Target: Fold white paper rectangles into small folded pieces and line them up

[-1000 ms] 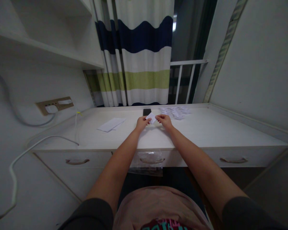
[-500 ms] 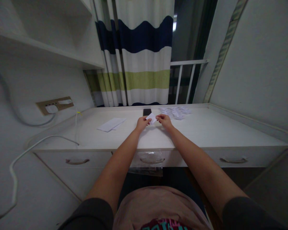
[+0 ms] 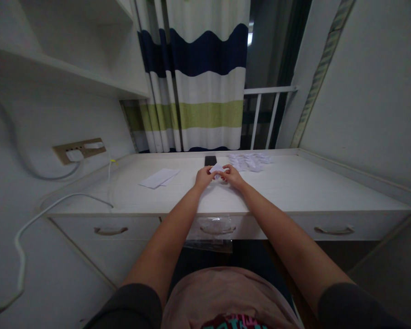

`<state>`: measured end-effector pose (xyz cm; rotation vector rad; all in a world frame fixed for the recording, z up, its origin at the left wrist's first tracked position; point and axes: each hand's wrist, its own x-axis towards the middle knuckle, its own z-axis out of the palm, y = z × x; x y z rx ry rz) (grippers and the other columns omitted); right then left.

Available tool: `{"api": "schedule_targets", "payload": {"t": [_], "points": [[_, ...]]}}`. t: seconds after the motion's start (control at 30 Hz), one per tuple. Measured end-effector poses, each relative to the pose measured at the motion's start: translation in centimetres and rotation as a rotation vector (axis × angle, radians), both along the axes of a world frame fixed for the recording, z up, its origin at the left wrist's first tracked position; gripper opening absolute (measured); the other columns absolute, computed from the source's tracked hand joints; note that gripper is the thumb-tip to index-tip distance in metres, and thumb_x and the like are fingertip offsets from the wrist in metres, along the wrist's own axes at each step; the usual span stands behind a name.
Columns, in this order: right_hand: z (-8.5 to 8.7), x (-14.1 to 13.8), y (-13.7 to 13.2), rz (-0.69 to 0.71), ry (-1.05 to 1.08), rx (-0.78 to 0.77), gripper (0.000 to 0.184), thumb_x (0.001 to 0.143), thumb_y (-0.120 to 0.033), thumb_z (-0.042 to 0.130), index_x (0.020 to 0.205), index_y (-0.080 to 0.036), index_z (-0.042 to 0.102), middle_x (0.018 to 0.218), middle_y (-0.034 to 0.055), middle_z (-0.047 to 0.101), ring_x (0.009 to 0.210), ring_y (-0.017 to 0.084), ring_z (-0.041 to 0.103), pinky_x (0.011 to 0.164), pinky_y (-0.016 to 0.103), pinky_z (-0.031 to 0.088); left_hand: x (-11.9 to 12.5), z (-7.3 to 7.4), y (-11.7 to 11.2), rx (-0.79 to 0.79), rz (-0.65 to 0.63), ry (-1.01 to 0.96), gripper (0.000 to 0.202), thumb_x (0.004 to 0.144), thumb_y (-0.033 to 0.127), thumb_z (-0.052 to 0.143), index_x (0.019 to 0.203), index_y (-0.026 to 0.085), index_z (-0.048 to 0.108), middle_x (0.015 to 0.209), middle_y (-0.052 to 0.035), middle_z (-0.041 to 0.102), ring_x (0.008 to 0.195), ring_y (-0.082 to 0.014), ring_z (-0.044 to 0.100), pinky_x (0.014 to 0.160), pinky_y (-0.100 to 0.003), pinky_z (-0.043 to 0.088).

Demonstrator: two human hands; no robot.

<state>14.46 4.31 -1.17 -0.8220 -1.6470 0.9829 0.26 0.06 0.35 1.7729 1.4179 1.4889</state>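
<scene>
Left hand: forearm stretched straight forward from the lower middle of the view, wrist just above the desk top, fingers curled and pinched on the left edge of the small white paper slip.

Right hand: forearm reached forward and angled inward from the lower right, knuckles up, fingertips closed on the right edge of the same slip. The two hands met almost fingertip to fingertip, with the slip bridging them.

Small white paper slip: held between both hands just above the desk, near its middle, just in front of the black phone. Whether it was creased or flat could not be told.

Black phone: lay flat on the desk, screen dark, just beyond the hands.

Pile of paper slips: loose white pieces on the desk beyond and right of the right hand, near the phone.

White sheets: two overlapping, flat on the desk, well left of the left hand.

Clear plastic bag: hung at the middle drawer handle below the hands.

White cable: trailed along the desk's left end, below the wall socket panel.

Striped curtain: hung behind the desk.
</scene>
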Motion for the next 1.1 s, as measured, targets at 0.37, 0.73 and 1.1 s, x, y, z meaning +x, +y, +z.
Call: {"api": "schedule_targets", "payload": {"t": [0.37,0.73,1.1], "points": [[-0.2,0.1,0.5,0.023,0.014,0.005,0.033,0.059,-0.037,0.064,0.081,-0.02,0.045,0.053,-0.0069,0.052,0.047,0.009,0.049,0.044,0.021,0.039,0.3,-0.2,-0.3,0.018,-0.081,-0.02,0.02,0.066,0.02,0.066,0.084,0.014,0.06,0.066,0.0014,0.059,0.057,-0.009,0.054,0.055,-0.02,0.042],[0.0,0.0,0.1,0.065,0.021,0.113,0.037,0.057,-0.034,0.06,0.089,-0.021,0.048,0.047,-0.0102,0.049,0.046,0.01,0.047,0.047,0.023,0.037,0.4,0.3,-0.9,0.106,0.009,0.142,0.017,0.066,0.016,0.061,0.083,0.015,0.06,0.074,0.0007,0.061,0.064,-0.0103,0.052,0.062,-0.021,0.041],[0.4,-0.1,-0.3,0.078,-0.002,0.13,0.035,0.053,-0.029,0.059,0.086,-0.021,0.049,0.047,-0.0107,0.049,0.047,0.01,0.047,0.049,0.023,0.036,0.8,0.4,-1.5,0.125,0.07,0.257,0.015,0.067,0.018,0.06,0.082,0.016,0.058,0.073,0.0004,0.06,0.066,-0.0119,0.051,0.063,-0.023,0.039]]}}
